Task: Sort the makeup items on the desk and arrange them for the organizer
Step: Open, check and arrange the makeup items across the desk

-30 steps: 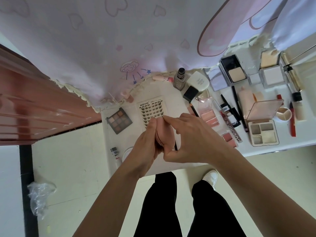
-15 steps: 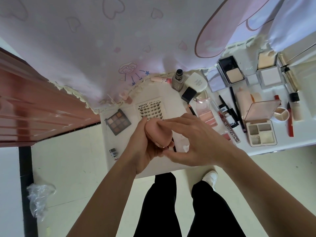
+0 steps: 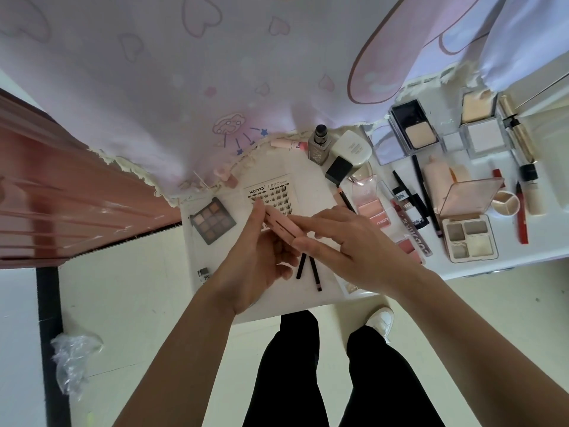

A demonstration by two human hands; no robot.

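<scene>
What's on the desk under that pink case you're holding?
The lash card shows beyond the pink case; two dark pencils lie nearer. The left hand and right hand hide the rest.

Pink case [image 3: 281, 224] was turned from face-up to edge-on between left hand [image 3: 255, 260] and right hand [image 3: 348, 245], uncovering two black pencils [image 3: 315, 274].

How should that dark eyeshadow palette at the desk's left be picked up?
From above, probably, pinching two opposite edges of the eyeshadow palette: it lies flat, thin, cornerwise, bare desk around it. The left hand and right hand are busy holding a pink compact.
</scene>
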